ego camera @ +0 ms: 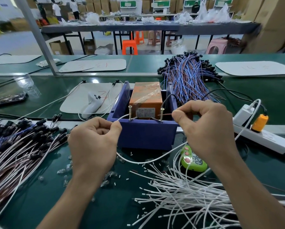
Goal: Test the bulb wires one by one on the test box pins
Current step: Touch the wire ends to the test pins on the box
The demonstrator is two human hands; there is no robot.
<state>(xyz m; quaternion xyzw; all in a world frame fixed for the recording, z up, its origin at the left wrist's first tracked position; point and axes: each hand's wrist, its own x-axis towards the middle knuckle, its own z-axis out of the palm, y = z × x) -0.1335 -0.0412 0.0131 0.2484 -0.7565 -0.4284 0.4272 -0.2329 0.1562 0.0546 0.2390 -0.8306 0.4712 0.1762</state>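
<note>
A blue test box [145, 134] stands mid-table with an orange unit [145, 95] inside and two upright screw pins on its front wall. My left hand [94, 141] pinches a white wire [123, 117] whose tip touches the left pin [130, 113]. My right hand [207, 126] pinches a thin brown wire [165, 114] whose bare end points at the right pin [162, 114], right beside it. The bulb itself is hidden in my hands.
A heap of black-tipped wires [19, 142] lies at the left, loose white wires [196, 195] at the front right, a blue and brown bundle [189, 76] behind the box. A green timer [193, 160], a white power strip [260, 138], a white handheld controller [93, 103] and a plastic bottle [27, 85] lie around.
</note>
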